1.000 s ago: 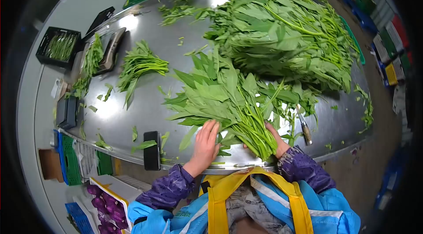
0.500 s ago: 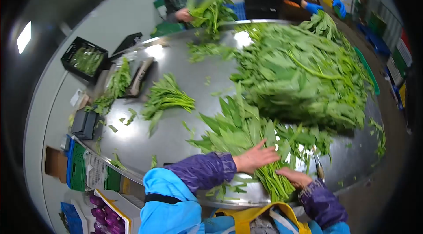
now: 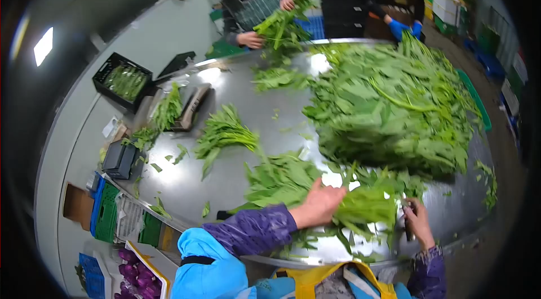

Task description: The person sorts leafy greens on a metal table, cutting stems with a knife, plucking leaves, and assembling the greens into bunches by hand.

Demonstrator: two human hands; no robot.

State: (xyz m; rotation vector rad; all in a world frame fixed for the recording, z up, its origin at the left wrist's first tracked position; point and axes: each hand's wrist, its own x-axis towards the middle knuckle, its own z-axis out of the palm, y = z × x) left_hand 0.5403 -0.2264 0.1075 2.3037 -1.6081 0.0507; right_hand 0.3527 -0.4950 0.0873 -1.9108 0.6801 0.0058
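My left hand point(image 3: 320, 203) is closed around a bunch of leafy greens point(image 3: 282, 178), just below its leaves. The leaves spread to the left over the metal table, while the pale green stems point(image 3: 369, 206) point right and are smeared by motion. Near the table's front right, my right hand point(image 3: 418, 221) has its fingers wrapped round a knife point(image 3: 409, 227). Only part of the knife shows, close to the stem ends. Loose leaves and scraps lie under and around the bunch.
A large heap of greens point(image 3: 389, 110) covers the table's right back. Another bunch point(image 3: 228, 133) lies left of centre, near a scale-like device point(image 3: 191, 107). A black crate point(image 3: 123, 82) stands at the left edge. Across the table, a person point(image 3: 256, 9) holds greens; another wears blue gloves point(image 3: 403, 29).
My right hand has left the stems and taken hold of the knife lying to the right. My left hand has closed on the bunch, which has turned so its stems point right.
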